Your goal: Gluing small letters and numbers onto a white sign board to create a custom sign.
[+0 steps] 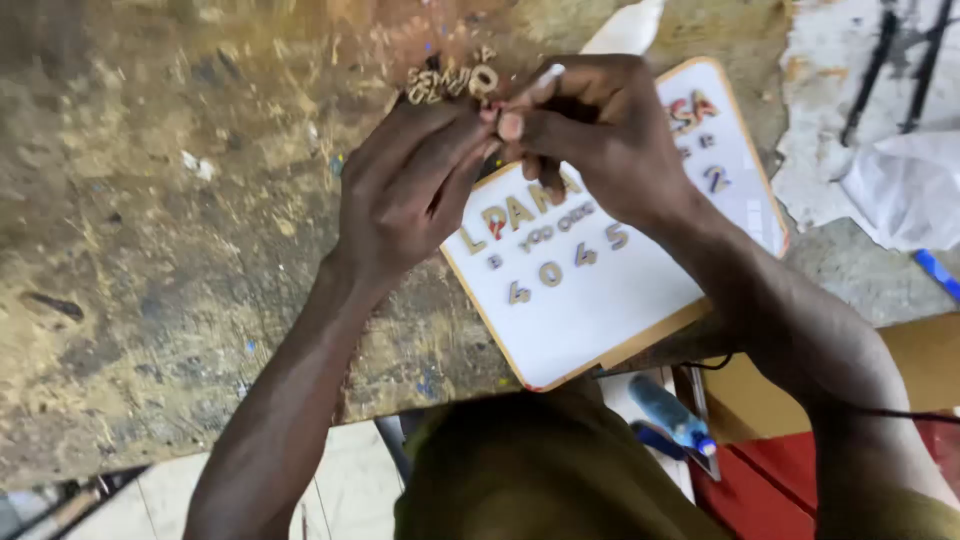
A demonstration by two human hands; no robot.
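A small cut-out piece (505,118), top centre of the frame, sits pinched between the fingertips of the left hand (405,190) and right hand (590,135), above the white board (590,300). It probably wants a steady pinch, low over the board's letters (520,215); loose letters (450,82) lie just above on the bench (150,250).

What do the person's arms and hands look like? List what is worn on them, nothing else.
Both forearms are bare to the lower frame edge, with no sleeves visible. The left hand and right hand wear no gloves, and no rings or watch can be seen. A thin dark cord crosses the right forearm. The top is olive green.
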